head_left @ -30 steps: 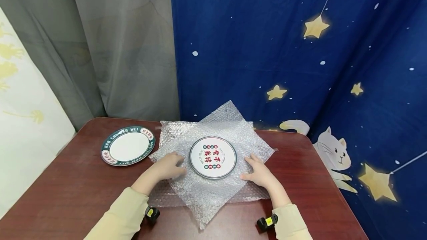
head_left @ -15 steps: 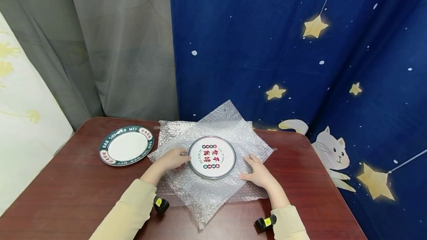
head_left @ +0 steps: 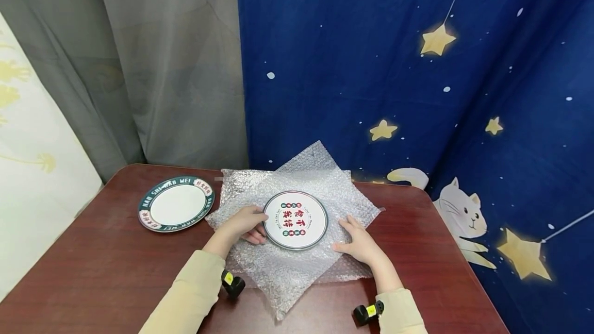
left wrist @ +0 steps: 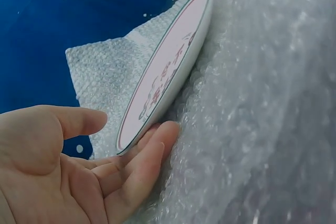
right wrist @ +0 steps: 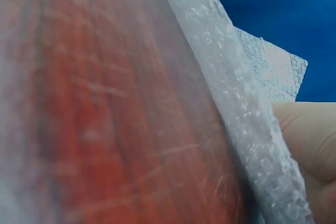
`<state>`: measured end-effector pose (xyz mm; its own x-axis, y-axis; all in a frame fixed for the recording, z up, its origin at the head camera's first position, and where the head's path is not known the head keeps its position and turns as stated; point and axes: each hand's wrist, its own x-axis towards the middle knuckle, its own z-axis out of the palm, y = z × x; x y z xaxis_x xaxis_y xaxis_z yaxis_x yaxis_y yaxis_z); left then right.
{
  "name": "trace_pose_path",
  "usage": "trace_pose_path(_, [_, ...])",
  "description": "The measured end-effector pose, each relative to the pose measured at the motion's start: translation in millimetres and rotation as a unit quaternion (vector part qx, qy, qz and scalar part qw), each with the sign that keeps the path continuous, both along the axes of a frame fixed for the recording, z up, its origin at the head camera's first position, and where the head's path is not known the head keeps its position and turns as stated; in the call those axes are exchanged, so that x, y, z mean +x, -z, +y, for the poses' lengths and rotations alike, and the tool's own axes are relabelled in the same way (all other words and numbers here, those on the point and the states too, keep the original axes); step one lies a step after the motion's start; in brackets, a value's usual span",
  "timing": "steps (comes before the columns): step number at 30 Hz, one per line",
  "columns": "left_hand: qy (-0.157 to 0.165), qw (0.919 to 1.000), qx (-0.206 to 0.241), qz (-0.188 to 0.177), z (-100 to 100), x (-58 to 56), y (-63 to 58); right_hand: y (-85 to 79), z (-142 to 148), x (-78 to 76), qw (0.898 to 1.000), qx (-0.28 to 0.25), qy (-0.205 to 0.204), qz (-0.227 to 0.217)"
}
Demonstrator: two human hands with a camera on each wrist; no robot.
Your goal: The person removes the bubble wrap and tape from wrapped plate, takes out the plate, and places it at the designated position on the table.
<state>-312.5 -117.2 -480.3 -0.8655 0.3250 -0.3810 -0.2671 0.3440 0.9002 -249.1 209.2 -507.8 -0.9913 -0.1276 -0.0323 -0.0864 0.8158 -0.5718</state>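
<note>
A round white plate (head_left: 295, 220) with red characters and a dark green rim lies on a sheet of bubble wrap (head_left: 287, 282). At its left edge is my left hand (head_left: 243, 224). In the left wrist view the fingers (left wrist: 139, 179) reach under the plate's rim, and the thumb stands a little apart above it. My right hand (head_left: 361, 241) rests on the bubble wrap to the right of the plate, fingers spread and apart from the rim. In the right wrist view the wrap hides most of that hand (right wrist: 310, 140).
A green-rimmed oval-looking plate (head_left: 178, 204) lies at the table's back left. Another bubble wrap sheet (head_left: 238, 182) lies under the first, turned at an angle to it. The reddish-brown table (head_left: 106, 272) ends at the grey and blue curtains (head_left: 325, 66).
My left hand has moved right, from beside the plate to its left edge, with fingers now beneath the rim. The right hand and the plates have stayed about where they were.
</note>
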Motion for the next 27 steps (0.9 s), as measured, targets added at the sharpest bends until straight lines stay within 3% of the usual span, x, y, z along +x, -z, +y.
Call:
trace_pose_path(7, [-0.01,0.9991,0.031,-0.029,0.5,-5.6,6.3,-2.5,-0.1,-0.4,1.0,0.008,0.0,-0.003])
trace_pose_path(27, [-0.03,0.9913,0.12,-0.045,-2.2,-6.9,23.6,-0.7,-0.2,-0.5,1.0,-0.012,0.009,-0.007])
